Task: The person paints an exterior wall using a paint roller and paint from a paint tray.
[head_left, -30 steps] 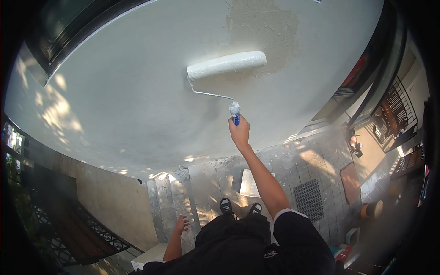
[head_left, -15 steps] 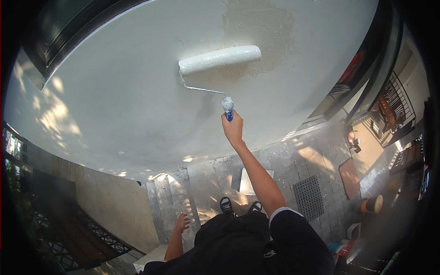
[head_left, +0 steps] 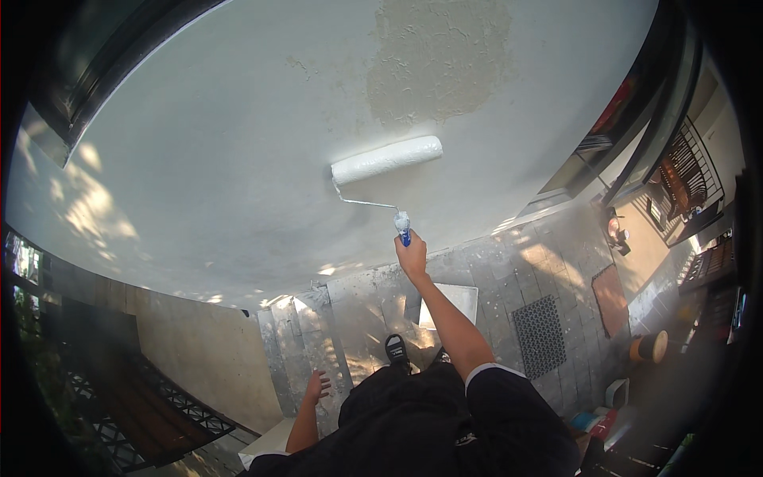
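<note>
The right hand (head_left: pixel 412 254) grips the paint-smeared blue handle (head_left: pixel 405 237) of a white cylindrical roller (head_left: pixel 387 159) above it, upper centre, long axis rising rightward; the farther left hand (head_left: pixel 318 385), lower left, hangs half-open, empty.

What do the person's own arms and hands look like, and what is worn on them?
The right hand and left hand are bare, without gloves; I can make out no watch. A short, loose black sleeve with a thin white edge covers the upper right arm. Only a bit of the left sleeve shows, also dark with a pale edge.
</note>
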Demonstrator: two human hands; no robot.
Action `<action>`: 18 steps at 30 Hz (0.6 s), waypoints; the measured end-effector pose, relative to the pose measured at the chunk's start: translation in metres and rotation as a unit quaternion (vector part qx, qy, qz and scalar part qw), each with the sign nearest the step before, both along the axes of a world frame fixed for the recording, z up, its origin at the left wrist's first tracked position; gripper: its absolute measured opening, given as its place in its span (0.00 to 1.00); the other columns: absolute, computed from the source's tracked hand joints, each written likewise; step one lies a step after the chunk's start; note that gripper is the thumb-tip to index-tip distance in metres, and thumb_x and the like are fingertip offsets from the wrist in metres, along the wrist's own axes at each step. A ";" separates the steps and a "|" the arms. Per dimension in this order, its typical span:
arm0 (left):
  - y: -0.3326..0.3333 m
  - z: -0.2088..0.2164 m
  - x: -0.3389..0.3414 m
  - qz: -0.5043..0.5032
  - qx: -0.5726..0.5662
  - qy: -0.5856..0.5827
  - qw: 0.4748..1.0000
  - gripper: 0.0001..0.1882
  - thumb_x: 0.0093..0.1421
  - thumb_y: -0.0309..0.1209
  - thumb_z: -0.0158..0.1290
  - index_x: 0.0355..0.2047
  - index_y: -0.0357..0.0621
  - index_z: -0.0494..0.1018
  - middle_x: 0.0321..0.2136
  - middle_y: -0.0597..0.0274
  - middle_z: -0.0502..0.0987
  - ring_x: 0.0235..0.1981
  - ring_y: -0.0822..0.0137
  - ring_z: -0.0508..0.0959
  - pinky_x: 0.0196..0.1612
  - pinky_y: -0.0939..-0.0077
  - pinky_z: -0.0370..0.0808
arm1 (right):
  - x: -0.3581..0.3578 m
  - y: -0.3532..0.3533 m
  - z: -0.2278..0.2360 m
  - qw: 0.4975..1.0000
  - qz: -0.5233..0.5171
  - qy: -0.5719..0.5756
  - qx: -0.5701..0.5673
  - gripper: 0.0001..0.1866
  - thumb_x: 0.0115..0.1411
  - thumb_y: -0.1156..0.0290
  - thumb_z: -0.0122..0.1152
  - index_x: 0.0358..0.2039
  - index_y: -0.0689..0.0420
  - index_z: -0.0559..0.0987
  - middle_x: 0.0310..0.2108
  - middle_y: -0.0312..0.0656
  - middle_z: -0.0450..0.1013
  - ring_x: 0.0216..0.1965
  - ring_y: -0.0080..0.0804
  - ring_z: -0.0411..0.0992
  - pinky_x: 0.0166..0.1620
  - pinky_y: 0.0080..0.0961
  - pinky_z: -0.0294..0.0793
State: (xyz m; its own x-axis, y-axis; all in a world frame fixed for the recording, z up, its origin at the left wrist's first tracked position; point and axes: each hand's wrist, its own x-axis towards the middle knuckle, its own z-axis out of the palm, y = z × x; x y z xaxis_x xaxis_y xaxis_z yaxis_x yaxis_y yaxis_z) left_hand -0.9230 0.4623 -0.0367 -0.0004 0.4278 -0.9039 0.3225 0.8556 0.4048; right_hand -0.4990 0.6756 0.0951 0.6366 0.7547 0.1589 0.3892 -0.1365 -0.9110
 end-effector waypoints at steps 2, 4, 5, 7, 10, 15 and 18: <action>-0.002 0.000 -0.003 0.003 -0.003 0.010 1.000 0.33 0.61 0.56 0.23 0.56 0.49 0.56 0.51 0.48 0.64 0.50 0.51 0.67 0.49 0.50 0.62 | -0.004 -0.003 0.000 1.000 0.001 0.005 -0.009 0.09 0.47 0.69 0.53 0.20 0.64 0.70 0.15 0.53 0.67 0.19 0.47 0.69 0.25 0.35 0.65; -0.002 0.000 -0.004 0.010 0.002 0.006 1.000 0.32 0.61 0.56 0.24 0.56 0.49 0.56 0.51 0.49 0.64 0.50 0.52 0.67 0.49 0.50 0.62 | -0.008 -0.002 0.001 1.000 0.005 0.006 -0.020 0.10 0.47 0.69 0.53 0.20 0.64 0.70 0.15 0.52 0.67 0.18 0.47 0.69 0.25 0.35 0.65; -0.001 0.001 -0.003 0.006 -0.003 0.009 1.000 0.32 0.61 0.56 0.24 0.56 0.49 0.56 0.51 0.49 0.64 0.50 0.52 0.67 0.49 0.50 0.62 | -0.006 0.000 0.000 1.000 0.004 0.002 -0.025 0.10 0.47 0.69 0.53 0.20 0.64 0.70 0.14 0.52 0.67 0.18 0.46 0.68 0.25 0.35 0.65; 0.001 0.002 0.002 0.011 -0.002 0.012 1.000 0.31 0.61 0.55 0.25 0.57 0.49 0.56 0.51 0.49 0.64 0.50 0.52 0.67 0.50 0.50 0.62 | -0.004 0.004 0.003 1.000 0.000 0.005 -0.024 0.10 0.47 0.69 0.53 0.20 0.64 0.70 0.14 0.52 0.66 0.17 0.46 0.68 0.24 0.35 0.65; 0.001 0.008 0.005 0.011 0.006 0.007 1.000 0.31 0.61 0.54 0.25 0.57 0.49 0.56 0.51 0.49 0.64 0.50 0.52 0.66 0.50 0.50 0.61 | -0.002 0.007 0.016 0.998 0.021 0.032 -0.049 0.10 0.46 0.67 0.55 0.23 0.62 0.71 0.18 0.54 0.69 0.24 0.53 0.70 0.28 0.40 0.66; 0.009 0.013 0.013 0.003 0.012 0.003 1.000 0.31 0.61 0.55 0.24 0.57 0.49 0.56 0.51 0.50 0.64 0.50 0.52 0.66 0.50 0.50 0.61 | -0.004 0.019 0.046 1.000 0.008 0.012 0.019 0.09 0.48 0.70 0.53 0.20 0.64 0.70 0.14 0.51 0.66 0.16 0.45 0.67 0.23 0.33 0.64; 0.010 0.013 0.010 -0.005 0.025 -0.002 1.000 0.32 0.61 0.55 0.24 0.56 0.49 0.56 0.51 0.50 0.64 0.50 0.52 0.66 0.51 0.50 0.61 | -0.009 0.025 0.072 0.999 0.013 0.018 0.049 0.09 0.48 0.70 0.53 0.20 0.65 0.69 0.13 0.50 0.65 0.15 0.41 0.65 0.23 0.32 0.64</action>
